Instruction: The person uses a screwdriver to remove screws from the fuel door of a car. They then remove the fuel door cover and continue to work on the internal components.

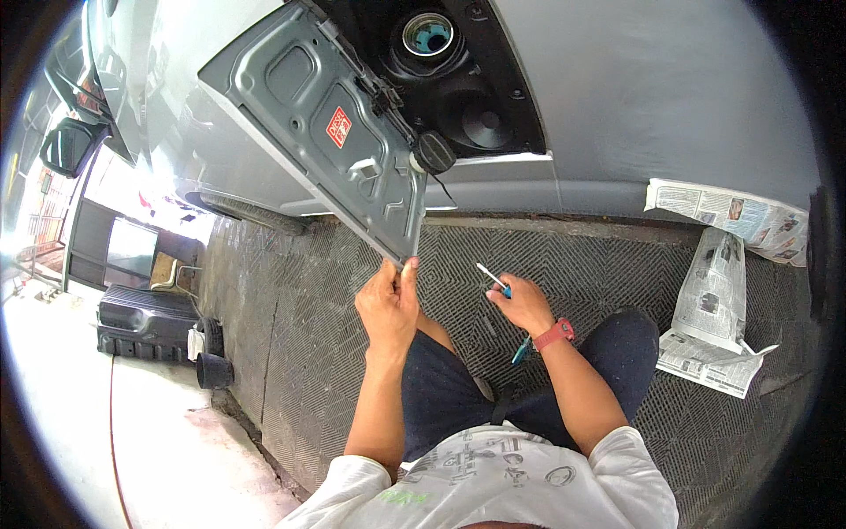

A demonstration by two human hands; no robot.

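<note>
My left hand (387, 307) pinches the lower corner of an open grey fuel door (313, 167), thumb on one side and fingers on the other. The door's ribbed inner face, with a red label, is turned toward me. A black fuel cap (434, 152) rests at the door's edge. In the black recess beyond, the round fuel filler neck (429, 35) stands uncovered. My right hand (525, 307) is closed around a screwdriver (508, 289) with a blue handle. Its light shaft points up and left, apart from the door; my fingers hide the middle of the handle.
The grey vehicle body (652, 97) spans the far side. Newspaper sheets (708, 304) lie on the patterned floor (458, 238) to the right, and another newspaper (740, 216) is against the body. At left are a black pot (214, 371), a dark ribbed panel (145, 322) and a tyre (247, 212).
</note>
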